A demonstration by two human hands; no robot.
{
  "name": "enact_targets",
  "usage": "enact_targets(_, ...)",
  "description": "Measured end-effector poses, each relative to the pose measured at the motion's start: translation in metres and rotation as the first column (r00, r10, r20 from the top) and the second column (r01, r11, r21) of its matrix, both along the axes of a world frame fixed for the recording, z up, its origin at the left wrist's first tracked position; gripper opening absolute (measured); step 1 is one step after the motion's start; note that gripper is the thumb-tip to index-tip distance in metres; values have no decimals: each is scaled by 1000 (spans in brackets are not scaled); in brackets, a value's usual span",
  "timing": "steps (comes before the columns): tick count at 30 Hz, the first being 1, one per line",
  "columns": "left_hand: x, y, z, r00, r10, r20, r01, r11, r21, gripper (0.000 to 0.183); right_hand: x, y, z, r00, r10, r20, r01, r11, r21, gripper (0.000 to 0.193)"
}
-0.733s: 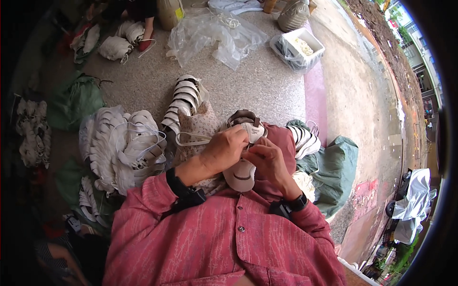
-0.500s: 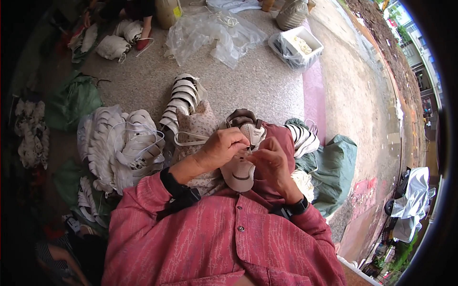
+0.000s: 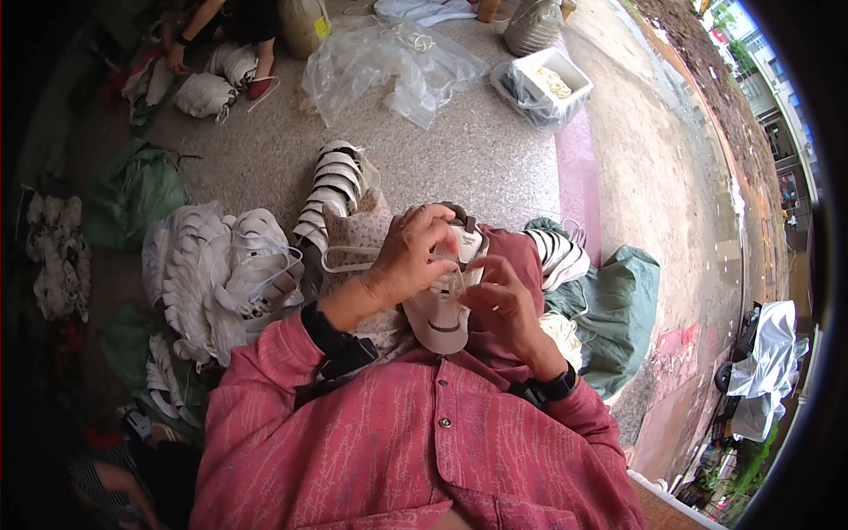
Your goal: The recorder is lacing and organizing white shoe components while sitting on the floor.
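Note:
A white and beige shoe (image 3: 439, 329) rests on my lap with its toe toward me and its dark collar at the far end. My left hand (image 3: 408, 254) is over the shoe's left side, fingers curved and thumb apart from them. At the right side, my right hand (image 3: 508, 305) has its index finger raised; its thumb and other fingertips are at a thin white shoelace (image 3: 461, 283) by the eyelets. The hold on the lace is small and partly hidden. Under the shoe lie a patterned cloth (image 3: 353, 231) and reddish cloth (image 3: 514, 256).
White shoe uppers (image 3: 199, 283) are heaped at my left, a stacked row (image 3: 331, 190) ahead. More uppers (image 3: 558, 261) and a green sack (image 3: 623, 296) lie at right. Beyond are clear plastic sheeting (image 3: 389, 75) and a white tub (image 3: 565, 88). Another person's hand (image 3: 175, 60) shows far left.
My hands have moved apart from a close pinch over the eyelets. The left fingers have lifted and loosened; the right index finger has risen. The shoe stays on my lap.

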State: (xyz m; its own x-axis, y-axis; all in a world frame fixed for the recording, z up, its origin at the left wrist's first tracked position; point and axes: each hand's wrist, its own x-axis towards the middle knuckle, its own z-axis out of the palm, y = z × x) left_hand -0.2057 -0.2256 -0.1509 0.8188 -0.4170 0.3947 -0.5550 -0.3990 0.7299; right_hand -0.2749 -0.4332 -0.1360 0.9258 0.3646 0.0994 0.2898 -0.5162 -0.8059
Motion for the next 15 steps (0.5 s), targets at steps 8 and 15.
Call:
enact_targets(8, 34, 4, 5, 865, -303, -400, 338, 941, 17, 56, 3, -8, -7, 963, 153, 221, -145, 988, -52, 18)
enact_targets(15, 31, 3, -7, 770, -372, -519, 342, 927, -156, 58, 0, -10, -4, 907, 264, 329, -228, 963, -144, 22)
